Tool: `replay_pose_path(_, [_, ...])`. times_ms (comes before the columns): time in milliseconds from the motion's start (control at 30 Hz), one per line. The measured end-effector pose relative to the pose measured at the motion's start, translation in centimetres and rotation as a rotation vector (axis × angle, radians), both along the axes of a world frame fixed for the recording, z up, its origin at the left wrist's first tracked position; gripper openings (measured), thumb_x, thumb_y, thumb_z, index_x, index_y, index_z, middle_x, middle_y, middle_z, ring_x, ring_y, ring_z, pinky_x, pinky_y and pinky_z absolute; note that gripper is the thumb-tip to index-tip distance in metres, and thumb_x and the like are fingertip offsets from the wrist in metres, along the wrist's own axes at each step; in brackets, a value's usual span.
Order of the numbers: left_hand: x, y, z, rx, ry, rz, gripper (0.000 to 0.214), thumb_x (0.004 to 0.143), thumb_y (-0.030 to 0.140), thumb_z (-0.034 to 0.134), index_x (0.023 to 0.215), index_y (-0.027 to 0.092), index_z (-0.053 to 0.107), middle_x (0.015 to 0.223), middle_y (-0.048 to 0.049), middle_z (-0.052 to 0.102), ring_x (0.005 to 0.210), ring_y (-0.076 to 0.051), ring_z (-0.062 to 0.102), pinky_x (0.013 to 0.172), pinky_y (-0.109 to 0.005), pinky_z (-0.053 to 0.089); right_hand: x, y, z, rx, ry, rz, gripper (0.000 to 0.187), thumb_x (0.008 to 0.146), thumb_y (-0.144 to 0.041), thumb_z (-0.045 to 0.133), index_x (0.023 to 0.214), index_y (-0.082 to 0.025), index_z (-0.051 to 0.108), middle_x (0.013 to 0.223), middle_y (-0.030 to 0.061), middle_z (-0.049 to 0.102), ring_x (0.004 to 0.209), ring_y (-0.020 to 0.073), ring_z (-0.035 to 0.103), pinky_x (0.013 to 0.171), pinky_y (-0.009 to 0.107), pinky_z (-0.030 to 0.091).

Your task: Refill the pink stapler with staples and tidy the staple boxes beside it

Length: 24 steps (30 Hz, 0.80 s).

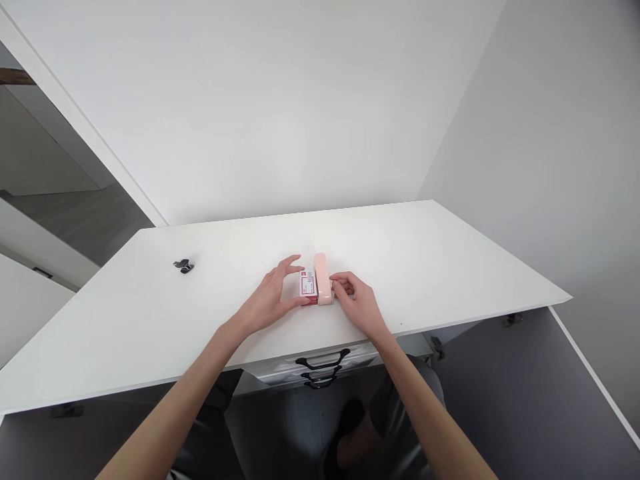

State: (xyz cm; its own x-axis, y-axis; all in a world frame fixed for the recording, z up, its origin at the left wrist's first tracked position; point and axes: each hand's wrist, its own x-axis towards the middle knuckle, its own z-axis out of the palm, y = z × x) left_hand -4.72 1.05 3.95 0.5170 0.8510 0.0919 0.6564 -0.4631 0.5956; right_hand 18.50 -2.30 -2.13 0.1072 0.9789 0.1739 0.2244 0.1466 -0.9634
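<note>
A small red-and-white box [309, 284], printed with a label and barcode, lies on the white tabletop. Close against its right side is a glossy pink stapler [323, 279], its long axis pointing away from me. My left hand [273, 297] spans the box, thumb at its near edge and forefinger at its far edge; the other fingers are lifted. Right of the stapler, my right hand [356, 301] has its fingers curled, thumb and forefinger together at the stapler's side. What lies between those fingertips is too small to make out.
A small black object [185, 266] lies at the left of the white tabletop [240, 247]. Beneath the front edge are drawers with black handles [323, 361], flanked by open cabinet doors [520, 380]. A white wall [290, 107] rises behind.
</note>
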Motion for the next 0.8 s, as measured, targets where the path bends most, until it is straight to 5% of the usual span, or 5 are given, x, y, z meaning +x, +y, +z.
replay_pose_path(200, [-0.4, -0.2, -0.3, 0.058, -0.081, 0.051, 0.077, 0.092, 0.059, 0.065, 0.155, 0.033, 0.03, 0.161, -0.0105, 0.046, 0.144, -0.033, 0.048, 0.114, -0.051, 0.042, 0.0, 0.0, 0.0, -0.006, 0.006, 0.004, 0.026, 0.094, -0.04, 0.057, 0.108, -0.022, 0.07, 0.099, 0.0049, 0.074, 0.089, 0.0204, 0.067, 0.08, 0.034, 0.052])
replay_pose_path(333, [-3.4, 1.1, -1.4, 0.246, -0.136, 0.309, 0.05, 0.098, 0.055, 0.054, 0.139, 0.026, 0.051, 0.147, -0.0106, 0.058, 0.132, -0.03, 0.056, 0.11, -0.048, 0.046, 0.0, -0.1, 0.1, -0.019, 0.003, -0.001, 0.025, 0.094, -0.039, 0.057, 0.107, -0.023, 0.07, 0.098, 0.0044, 0.074, 0.089, 0.0202, 0.067, 0.079, 0.034, 0.052])
replay_pose_path(467, [-9.0, 3.2, -2.2, 0.467, -0.008, 0.613, 0.043, 0.095, 0.049, 0.053, 0.128, 0.022, 0.059, 0.134, -0.0134, 0.058, 0.135, -0.033, 0.049, 0.118, -0.051, 0.037, 0.0, -0.1, 0.2, -0.025, -0.002, -0.001, 0.025, 0.095, -0.039, 0.056, 0.107, -0.022, 0.07, 0.098, 0.0044, 0.074, 0.087, 0.0201, 0.066, 0.078, 0.033, 0.051])
replay_pose_path(633, [-15.3, 5.4, -1.5, 0.455, 0.176, 0.892, 0.057, 0.089, 0.051, 0.059, 0.136, 0.018, 0.056, 0.14, -0.0194, 0.044, 0.137, -0.04, 0.041, 0.118, -0.055, 0.033, -0.1, -0.2, 0.4, -0.026, -0.01, -0.004, 0.025, 0.095, -0.04, 0.056, 0.107, -0.023, 0.07, 0.098, 0.005, 0.074, 0.088, 0.0207, 0.067, 0.078, 0.033, 0.051])
replay_pose_path(800, [-17.3, 6.6, -0.5, 0.307, 0.367, 0.977, 0.063, 0.088, 0.055, 0.056, 0.134, 0.012, 0.06, 0.14, -0.024, 0.041, 0.137, -0.043, 0.037, 0.116, -0.057, 0.03, -0.2, -0.4, 0.7, -0.029, -0.003, -0.004, 0.026, 0.095, -0.04, 0.056, 0.106, -0.022, 0.07, 0.099, 0.0057, 0.075, 0.09, 0.0214, 0.067, 0.078, 0.034, 0.052])
